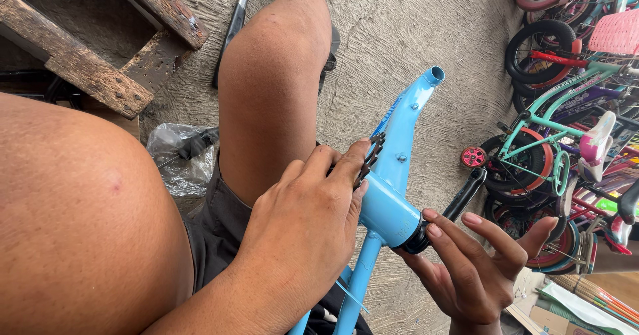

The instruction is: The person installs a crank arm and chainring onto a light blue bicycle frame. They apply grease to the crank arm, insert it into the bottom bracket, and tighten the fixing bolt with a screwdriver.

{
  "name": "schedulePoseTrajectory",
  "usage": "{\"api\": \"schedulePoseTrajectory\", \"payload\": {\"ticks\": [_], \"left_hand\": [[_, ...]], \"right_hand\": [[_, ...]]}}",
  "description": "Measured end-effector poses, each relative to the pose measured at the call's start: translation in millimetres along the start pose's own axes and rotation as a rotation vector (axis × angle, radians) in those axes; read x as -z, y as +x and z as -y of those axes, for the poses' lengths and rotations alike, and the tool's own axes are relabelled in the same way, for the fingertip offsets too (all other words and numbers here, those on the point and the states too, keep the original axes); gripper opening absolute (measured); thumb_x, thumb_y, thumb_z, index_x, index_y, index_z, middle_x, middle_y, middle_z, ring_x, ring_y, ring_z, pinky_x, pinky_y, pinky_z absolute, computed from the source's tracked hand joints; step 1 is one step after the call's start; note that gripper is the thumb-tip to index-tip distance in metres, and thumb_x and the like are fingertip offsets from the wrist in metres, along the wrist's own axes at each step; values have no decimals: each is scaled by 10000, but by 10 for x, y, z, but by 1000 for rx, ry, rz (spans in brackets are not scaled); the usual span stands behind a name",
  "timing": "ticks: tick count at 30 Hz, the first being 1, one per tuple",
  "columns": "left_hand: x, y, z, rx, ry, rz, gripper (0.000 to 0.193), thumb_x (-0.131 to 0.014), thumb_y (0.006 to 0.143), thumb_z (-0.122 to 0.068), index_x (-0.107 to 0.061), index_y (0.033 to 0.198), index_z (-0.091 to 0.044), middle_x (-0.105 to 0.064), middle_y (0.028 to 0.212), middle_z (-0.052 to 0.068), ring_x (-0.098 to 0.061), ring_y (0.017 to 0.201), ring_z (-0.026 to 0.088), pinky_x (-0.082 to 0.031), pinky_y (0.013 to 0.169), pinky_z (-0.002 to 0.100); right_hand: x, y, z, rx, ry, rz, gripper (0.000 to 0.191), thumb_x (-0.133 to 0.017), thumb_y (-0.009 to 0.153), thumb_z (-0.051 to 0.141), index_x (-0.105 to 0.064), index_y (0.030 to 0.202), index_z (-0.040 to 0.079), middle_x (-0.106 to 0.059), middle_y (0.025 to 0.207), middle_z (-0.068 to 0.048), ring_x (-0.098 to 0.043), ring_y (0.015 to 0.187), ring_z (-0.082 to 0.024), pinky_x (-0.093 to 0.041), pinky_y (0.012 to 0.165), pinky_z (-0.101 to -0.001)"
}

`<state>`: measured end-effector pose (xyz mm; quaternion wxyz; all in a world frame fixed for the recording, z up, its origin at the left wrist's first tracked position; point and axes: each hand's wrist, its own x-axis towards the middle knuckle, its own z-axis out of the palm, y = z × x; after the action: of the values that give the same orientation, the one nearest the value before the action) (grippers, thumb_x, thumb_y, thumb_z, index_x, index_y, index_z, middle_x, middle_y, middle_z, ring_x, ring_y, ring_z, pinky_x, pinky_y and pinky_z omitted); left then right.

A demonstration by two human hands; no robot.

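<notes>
Blue bike frame (pixel 393 175) lies across the person's lap, long axis running from near-centre (tubes by the shorts) up and right to the far open tube end (pixel 434 75). Bottom bracket shell (pixel 387 212), the fat light-blue cylinder, sits between both hands, its own axis crosswise: upper-left to lower-right.

Left hand (pixel 306 222) is on the left side of the shell, wrapped over it. Fingers (pixel 349 165) together, curled, clamped w/ thumb on the black chainring (pixel 371 159), whose teeth stick out just past the fingertips on the far side. So the left hand is the nearer one to the frame; it's touching both the ring and the shell's left end.

Right hand (pixel 476 268) is at the shell's right end, palm turned up. Fingers (pixel 442 232) apart, 2 or 3 fingertips touching the black cup (pixel 419 238) at that end; not a closed grip, more a light pinch/turn contact. Thumb (pixel 539 232) held away to the right, touching nothing. Black crank arm (pixel 466 192) sticks out from that end, angled up-right, just beyond the fingertips and apart from them.

Key relation: the shell's axis runs hand to hand, chainring end left, cup + crank end right. Both hands are at opposite ends of the same axle line.

Around: concrete floor (pixel 393 22), wooden pallet (pixel 100 62) far left, clear plastic bag (pixel 176 159) w/ dark parts by the knee, row of small kids' bikes (pixel 559 122) along the right.
</notes>
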<state>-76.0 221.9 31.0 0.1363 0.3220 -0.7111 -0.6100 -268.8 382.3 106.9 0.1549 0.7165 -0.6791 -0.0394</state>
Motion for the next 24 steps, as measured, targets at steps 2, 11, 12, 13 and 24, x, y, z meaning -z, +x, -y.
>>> {"api": "schedulePoseTrajectory", "payload": {"ticks": [2, 11, 12, 13, 24], "left_hand": [[3, 4, -4, 7, 3, 10, 540, -489, 1067, -312, -451, 1551, -76, -606, 1136, 97, -644, 971, 202, -570, 807, 381], [29, -5, -19, 16, 11, 8, 541, -494, 1065, -316, -453, 1556, -93, -604, 1119, 94, -641, 969, 209, -566, 820, 389], [33, -6, -19, 18, 13, 13, 545, -495, 1065, -318, -451, 1559, -93, -604, 1118, 93, -642, 969, 208, -567, 819, 388], [34, -8, -20, 20, 16, 17, 548, -495, 1065, -320, -449, 1561, -93, -604, 1117, 93, -643, 969, 207, -567, 817, 387], [3, -8, 0, -7, 11, 3, 541, -496, 1063, -308, -456, 1544, -65, -609, 1136, 109, -647, 958, 210, -577, 787, 377]], "right_hand": [[2, -8, -3, -6, 2, 5, 429, -890, 824, 417, -637, 1104, 212, -771, 1009, 66, -544, 1265, -166, -62, 1328, -605], [-43, -37, -18, -5, 47, -52, 332, -873, 858, 357, -632, 1050, 234, -769, 995, 76, -551, 1235, -143, -66, 1338, -600], [-49, -26, -20, 2, 59, -66, 325, -873, 865, 350, -628, 1045, 236, -768, 994, 76, -550, 1234, -141, -67, 1339, -598], [-45, -20, -13, 6, 59, -68, 325, -872, 871, 355, -624, 1042, 234, -767, 989, 74, -551, 1238, -146, -66, 1342, -596], [13, 42, 52, -51, 69, -28, 385, -833, 846, 445, -652, 1068, 188, -760, 946, 29, -547, 1226, -171, -98, 1340, -565]]}}
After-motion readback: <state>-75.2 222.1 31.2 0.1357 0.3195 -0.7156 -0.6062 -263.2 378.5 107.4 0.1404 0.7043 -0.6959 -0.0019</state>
